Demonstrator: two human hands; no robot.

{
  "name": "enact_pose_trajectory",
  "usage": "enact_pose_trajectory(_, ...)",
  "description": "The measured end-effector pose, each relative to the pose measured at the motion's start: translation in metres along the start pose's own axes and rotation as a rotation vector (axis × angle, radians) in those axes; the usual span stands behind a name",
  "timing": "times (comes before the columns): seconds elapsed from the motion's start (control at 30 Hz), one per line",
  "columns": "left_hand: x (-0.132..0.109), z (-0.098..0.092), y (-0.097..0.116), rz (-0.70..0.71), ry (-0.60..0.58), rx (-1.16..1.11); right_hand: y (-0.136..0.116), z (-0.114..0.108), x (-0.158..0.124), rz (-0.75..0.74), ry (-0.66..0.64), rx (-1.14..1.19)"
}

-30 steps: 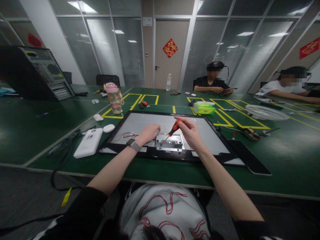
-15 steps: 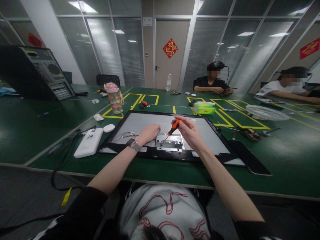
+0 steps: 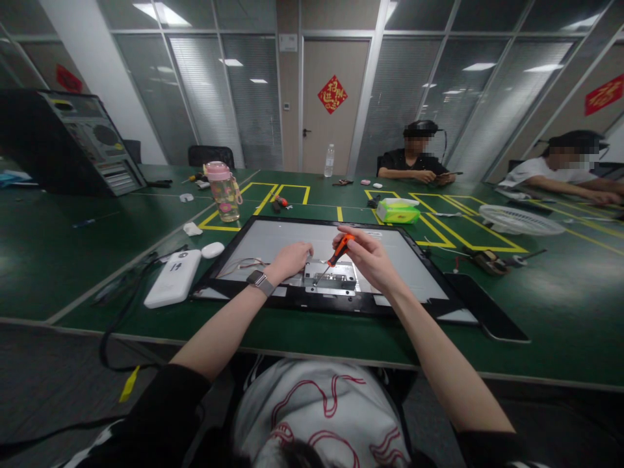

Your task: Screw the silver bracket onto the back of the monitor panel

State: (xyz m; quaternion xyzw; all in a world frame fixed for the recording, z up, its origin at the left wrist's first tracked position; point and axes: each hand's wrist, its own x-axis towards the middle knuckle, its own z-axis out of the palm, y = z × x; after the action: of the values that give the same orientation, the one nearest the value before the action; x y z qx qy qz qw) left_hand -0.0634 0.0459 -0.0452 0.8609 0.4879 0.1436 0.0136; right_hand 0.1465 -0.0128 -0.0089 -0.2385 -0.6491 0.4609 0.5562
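A screwdriver (image 3: pixel 340 249) with an orange and black handle leans in my right hand (image 3: pixel 369 255), fingers closed round its handle. Its thin shaft slants down to the left, and the tip meets the lower left part of a silver metal bracket (image 3: pixel 331 283). That bracket sits near the front edge of a flat display panel (image 3: pixel 400 260), pale grey with a black frame. My left hand (image 3: pixel 292 259), with a watch on the wrist, has curled fingers at the bracket's upper left corner; whatever they pinch is hidden. Thin wires (image 3: pixel 246 263) run out left of this hand.
Left of the panel are a white power bank (image 3: pixel 174 278), a white case (image 3: pixel 213 249) and a pink-lidded bottle (image 3: pixel 225 192). A black phone (image 3: pixel 485 309) lies against its right side. Behind stand a green tissue pack (image 3: pixel 398 210) and a computer case (image 3: pixel 73 140). Two people sit opposite.
The screwdriver's handle has turned and shifted slightly in my right fingers, its tip staying at the bracket. My left hand stays put. At far right, a person's hands have moved.
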Motion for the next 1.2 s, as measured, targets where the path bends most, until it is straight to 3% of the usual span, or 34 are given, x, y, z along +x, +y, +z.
enact_pose_trajectory(0.1, 0.000, 0.000, 0.000, 0.010, 0.004, 0.009, -0.007, -0.005, -0.001, 0.004, -0.113, -0.022)
enact_pose_trajectory(0.2, 0.001, 0.000, 0.000, -0.005, 0.000, 0.007, -0.009, -0.008, -0.002, -0.013, -0.143, -0.054)
enact_pose_trajectory(0.3, 0.001, 0.000, 0.001, -0.011, -0.004, -0.002, -0.005, -0.004, -0.003, -0.046, -0.050, -0.121)
enact_pose_trajectory(0.47, 0.000, -0.001, 0.002, 0.003, -0.004, 0.000, 0.002, 0.006, -0.003, -0.217, 0.221, -0.389)
enact_pose_trajectory(0.57, 0.001, -0.001, 0.001, 0.000, -0.007, 0.000, 0.000, 0.007, -0.004, -0.263, 0.202, -0.496)
enact_pose_trajectory(0.7, 0.002, 0.001, -0.001, -0.005, -0.001, -0.001, -0.002, 0.005, -0.004, -0.189, 0.092, -0.345)
enact_pose_trajectory(0.8, 0.002, 0.002, -0.001, 0.001, 0.006, -0.001, 0.000, 0.004, -0.003, -0.186, 0.174, -0.334)
enact_pose_trajectory(0.93, 0.000, -0.001, 0.000, 0.007, -0.001, 0.001, 0.000, 0.003, -0.004, -0.306, 0.295, -0.544)
enact_pose_trajectory(1.0, 0.000, -0.001, 0.001, 0.004, -0.007, 0.001, -0.002, 0.004, -0.005, -0.325, 0.239, -0.578)
enact_pose_trajectory(1.13, 0.000, -0.001, 0.000, 0.006, -0.003, 0.000, -0.005, 0.006, -0.006, -0.226, 0.059, -0.370)
enact_pose_trajectory(1.2, 0.001, 0.000, 0.000, 0.002, 0.003, 0.004, -0.002, 0.007, -0.005, -0.183, 0.065, -0.305)
